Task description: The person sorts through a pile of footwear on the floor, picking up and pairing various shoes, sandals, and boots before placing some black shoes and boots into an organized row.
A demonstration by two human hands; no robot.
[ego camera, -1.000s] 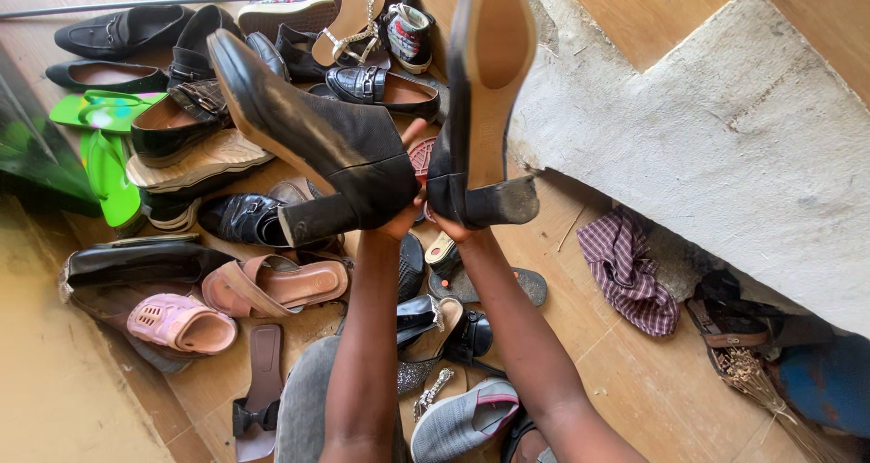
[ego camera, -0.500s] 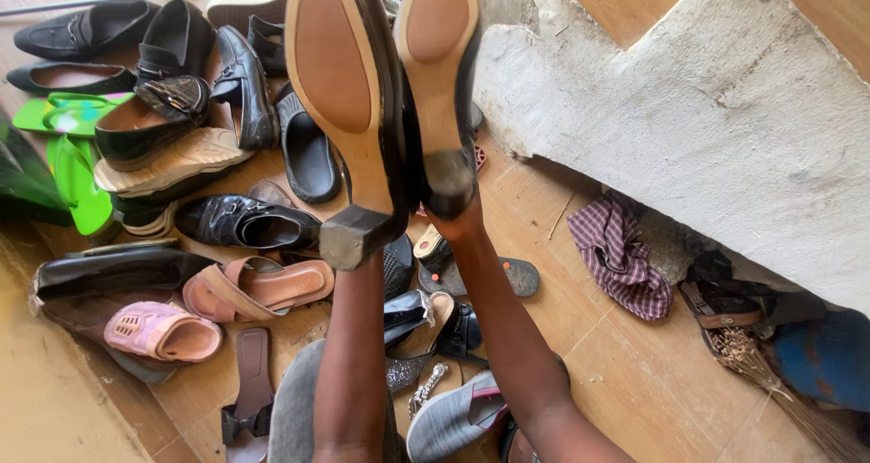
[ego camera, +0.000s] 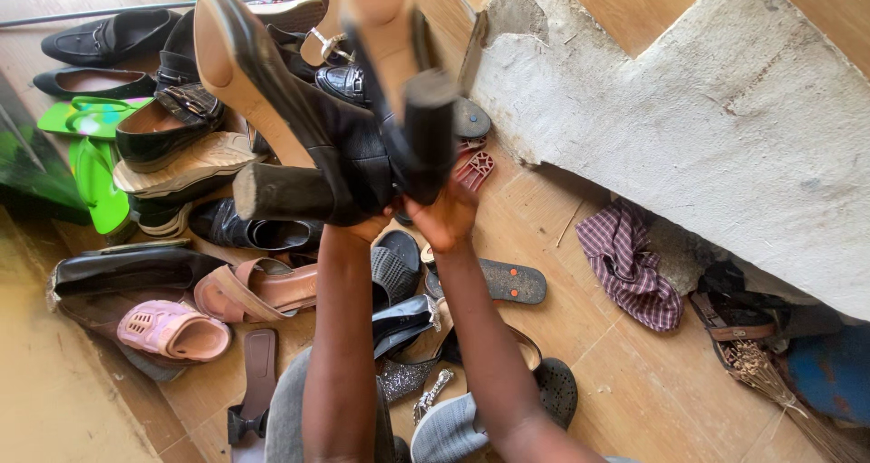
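Block-heeled black shoes, one in each grip: left hand (ego camera: 367,223) closes on the left shoe (ego camera: 290,123), right hand (ego camera: 444,214) on the right shoe (ego camera: 399,82), both raised above the floor's shoe pile (ego camera: 181,155). Stiff, fairly weighty, best held at the heel counter. Toes point away and up-left from the grips; heels sit nearest them.

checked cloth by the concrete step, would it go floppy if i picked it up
Probably yes: the checked cloth lies crumpled in soft folds on the wooden floor, so it should drape limply. It looks thin, so likely light, and unlikely to roll or slide far.
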